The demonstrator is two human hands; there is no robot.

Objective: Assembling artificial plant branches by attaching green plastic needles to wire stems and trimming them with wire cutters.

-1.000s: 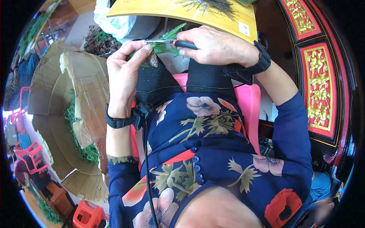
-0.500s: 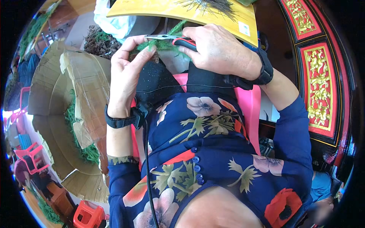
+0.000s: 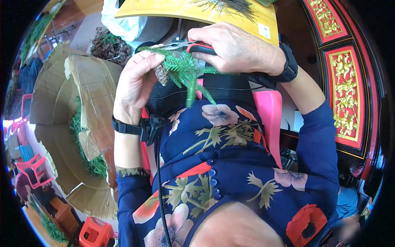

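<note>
Between its thumb and fingers my left hand (image 3: 133, 80) pinches a green artificial pine sprig (image 3: 183, 68) above my lap. A small brown pine cone (image 3: 162, 75) hangs from the sprig just below my left thumb. My right hand (image 3: 240, 49) is closed around the red-and-black handles of a pair of pliers (image 3: 202, 48). The jaws point left and lie against the upper side of the sprig, close to my left fingertips. Whether they grip a wire or stem there is too small to tell.
Beyond my hands stands a yellow table (image 3: 164, 9) bearing a bundle of thin dark wires (image 3: 232, 6). A white plastic bag (image 3: 119, 24) and a heap of pine cones (image 3: 110, 47) lie to its left. An open cardboard box (image 3: 53, 119) holds green sprigs (image 3: 96, 164).
The sprig has turned, so its branches now hang down toward my lap and the cone shows fully. My left hand has rolled and lowered slightly; the pliers remain at the sprig.
</note>
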